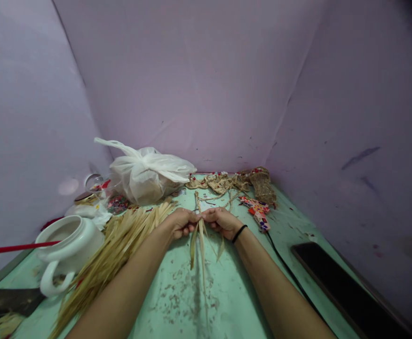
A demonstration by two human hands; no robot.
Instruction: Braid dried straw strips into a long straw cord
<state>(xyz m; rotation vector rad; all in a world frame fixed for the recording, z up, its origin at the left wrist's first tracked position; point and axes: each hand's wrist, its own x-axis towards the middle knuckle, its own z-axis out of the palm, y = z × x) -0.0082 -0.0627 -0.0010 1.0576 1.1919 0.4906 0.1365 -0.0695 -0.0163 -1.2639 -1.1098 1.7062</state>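
Note:
Both hands meet over the middle of the table, pinching one braid of dried leaf strips (202, 245). My left hand (185, 222) is closed on it from the left, thumb and fingertips pressed together. From the right, my right hand (223, 220), with a black band at the wrist, pinches the same spot. A narrow braided end (197, 201) rises beyond the fingertips, while loose strip ends hang toward me. Beside my left forearm lies a large bundle of dried strips (121, 245). The exact crossing of the strips is hidden by the fingers.
A white ceramic pot (86, 242) stands at left near a red stick (11, 248). Behind are a tied plastic bag (146, 172) and woven pieces with red beads (220, 182). At right lie a patterned glue-gun-shaped tool (257, 211), its black cord (287, 263) and a dark phone-like slab (333, 278).

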